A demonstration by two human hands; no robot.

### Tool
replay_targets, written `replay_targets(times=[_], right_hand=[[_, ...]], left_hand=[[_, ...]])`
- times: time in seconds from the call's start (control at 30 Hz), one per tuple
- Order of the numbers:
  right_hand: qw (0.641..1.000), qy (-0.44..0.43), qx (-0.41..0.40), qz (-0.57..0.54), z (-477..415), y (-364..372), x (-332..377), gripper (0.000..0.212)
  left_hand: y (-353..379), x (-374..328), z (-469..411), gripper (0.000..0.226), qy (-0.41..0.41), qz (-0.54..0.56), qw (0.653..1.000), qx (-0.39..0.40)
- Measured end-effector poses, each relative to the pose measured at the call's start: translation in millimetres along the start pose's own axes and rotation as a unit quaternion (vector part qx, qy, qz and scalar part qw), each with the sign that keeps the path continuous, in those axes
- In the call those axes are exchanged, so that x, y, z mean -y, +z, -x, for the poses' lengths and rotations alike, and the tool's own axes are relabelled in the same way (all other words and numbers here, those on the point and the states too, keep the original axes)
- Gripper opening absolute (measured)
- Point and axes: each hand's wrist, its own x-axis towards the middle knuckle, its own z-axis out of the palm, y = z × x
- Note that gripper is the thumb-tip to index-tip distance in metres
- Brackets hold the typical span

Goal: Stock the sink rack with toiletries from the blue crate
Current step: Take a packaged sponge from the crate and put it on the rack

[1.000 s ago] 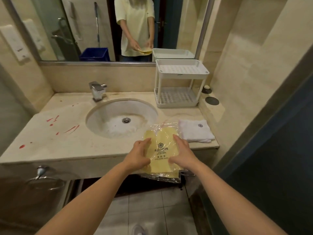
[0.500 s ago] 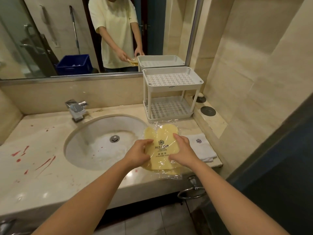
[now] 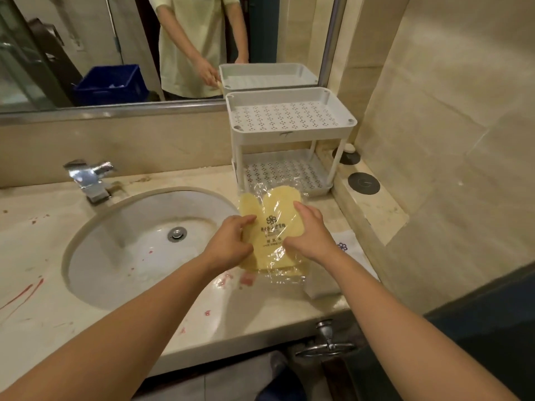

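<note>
A yellow mitt-shaped cloth in a clear plastic wrapper [image 3: 270,227] is held above the counter's right part, just in front of the white two-tier sink rack [image 3: 291,134]. My left hand [image 3: 230,240] grips the packet's left edge and my right hand [image 3: 311,235] grips its right edge. Both perforated rack tiers hold nothing. The blue crate [image 3: 111,83] appears only as a reflection in the mirror, behind me.
A round basin [image 3: 139,244] with a chrome tap [image 3: 88,176] fills the left of the marble counter [image 3: 260,308], which has red stains. A folded white towel [image 3: 344,250] lies under my right forearm. Black round discs [image 3: 364,183] sit on the ledge right of the rack.
I have stepped closer to the counter and both hands have carried the packet forward, from over the counter's front edge to just in front of the rack's lower tier.
</note>
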Motion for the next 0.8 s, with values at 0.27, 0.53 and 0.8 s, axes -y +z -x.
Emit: replay_targets(times=[0.27, 0.53, 0.8], right_hand=[[1.000, 0.001, 0.015, -0.002, -81.8, -21.2, -17.8, 0.093], [1.000, -0.019, 0.010, 0.017, -167.4, -33.1, -25.9, 0.094], [1.000, -0.020, 0.008, -0.001, -226.3, -37.1, -22.8, 0.095]], left_hand=[[22.0, -12.9, -78.0, 0.069, -0.018, -0.013, 0.999, -0.035], [32.2, -10.8, -154.1, 0.069, -0.040, -0.028, 0.996, -0.077], [39.1, -17.0, -202.6, 0.069, -0.049, -0.049, 0.991, -0.111]])
